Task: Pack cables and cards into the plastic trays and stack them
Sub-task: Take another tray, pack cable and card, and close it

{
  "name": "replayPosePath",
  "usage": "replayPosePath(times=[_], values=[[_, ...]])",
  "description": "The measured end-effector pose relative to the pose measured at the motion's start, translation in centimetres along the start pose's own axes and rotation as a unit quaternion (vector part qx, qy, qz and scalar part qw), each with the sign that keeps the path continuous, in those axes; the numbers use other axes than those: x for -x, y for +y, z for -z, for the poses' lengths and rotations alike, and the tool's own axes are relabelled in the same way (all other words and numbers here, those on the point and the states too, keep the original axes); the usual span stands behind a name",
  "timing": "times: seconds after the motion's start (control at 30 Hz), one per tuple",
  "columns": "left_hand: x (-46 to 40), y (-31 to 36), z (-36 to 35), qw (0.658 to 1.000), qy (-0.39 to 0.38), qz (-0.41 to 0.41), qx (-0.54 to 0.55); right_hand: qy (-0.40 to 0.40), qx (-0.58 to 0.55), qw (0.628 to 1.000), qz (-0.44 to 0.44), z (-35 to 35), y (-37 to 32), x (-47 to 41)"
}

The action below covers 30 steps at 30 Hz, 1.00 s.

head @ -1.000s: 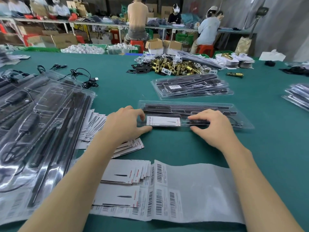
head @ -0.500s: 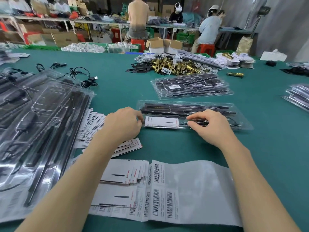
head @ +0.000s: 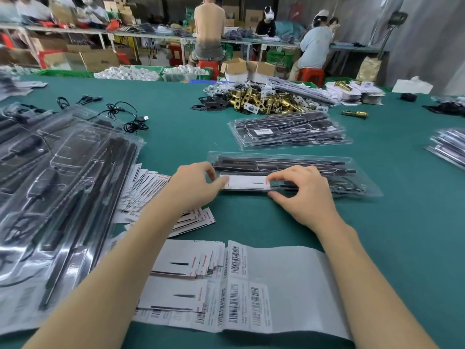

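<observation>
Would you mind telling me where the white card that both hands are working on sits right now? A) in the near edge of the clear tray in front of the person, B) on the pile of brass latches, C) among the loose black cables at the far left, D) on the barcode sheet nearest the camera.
A: the white card lies in the near edge of the clear tray, with the left hand and right hand at its two ends.

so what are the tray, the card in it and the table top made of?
Tray: clear thin plastic, glossy; you see through it and it glints.
Card: white paper or thin card, matte, printed, held at its ends by the left hand and right hand.
Table top: green, dull, probably felt or cloth.
</observation>
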<state>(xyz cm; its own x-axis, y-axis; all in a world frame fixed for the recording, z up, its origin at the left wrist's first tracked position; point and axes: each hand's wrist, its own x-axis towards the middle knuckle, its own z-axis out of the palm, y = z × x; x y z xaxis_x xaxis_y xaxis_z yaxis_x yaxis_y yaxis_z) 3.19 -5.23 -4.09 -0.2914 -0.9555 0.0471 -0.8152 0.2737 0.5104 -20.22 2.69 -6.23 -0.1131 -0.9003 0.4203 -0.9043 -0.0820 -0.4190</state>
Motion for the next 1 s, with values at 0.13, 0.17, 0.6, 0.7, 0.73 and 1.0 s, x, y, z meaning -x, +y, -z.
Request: replayPosePath(times=[0.13, 0.17, 0.6, 0.7, 0.73, 1.0], values=[[-0.4, 0.0, -0.5, 0.994, 0.056, 0.058, 0.076, 0.024, 0.002, 0.999, 0.04, -0.4, 0.0, 0.3], [-0.5, -0.2, -0.6, 0.988, 0.067, 0.085, 0.11, 0.029, -0.009, 0.998, 0.055, -0.5, 0.0, 0.5], [-0.2, -1.0, 2.2, 0.872, 0.003, 0.158, 0.464, 0.099, -0.055, 0.981, 0.16, -1.1, -1.0, 0.7], [0.0, -1.0, 1.6, 0.868, 0.041, 0.16, 0.468, 0.127, -0.107, 0.979, 0.118, -1.0, -1.2, 0.7], [0.0, -1.0, 1.4, 0.866, 0.046, 0.161, 0.47, 0.163, -0.113, 0.976, 0.091, -0.8, -1.0, 0.6], [-0.8, -1.5, 0.5, 0.885, 0.087, 0.173, 0.423, 0.299, -0.132, 0.933, -0.154, 0.7, 0.9, 0.6]])
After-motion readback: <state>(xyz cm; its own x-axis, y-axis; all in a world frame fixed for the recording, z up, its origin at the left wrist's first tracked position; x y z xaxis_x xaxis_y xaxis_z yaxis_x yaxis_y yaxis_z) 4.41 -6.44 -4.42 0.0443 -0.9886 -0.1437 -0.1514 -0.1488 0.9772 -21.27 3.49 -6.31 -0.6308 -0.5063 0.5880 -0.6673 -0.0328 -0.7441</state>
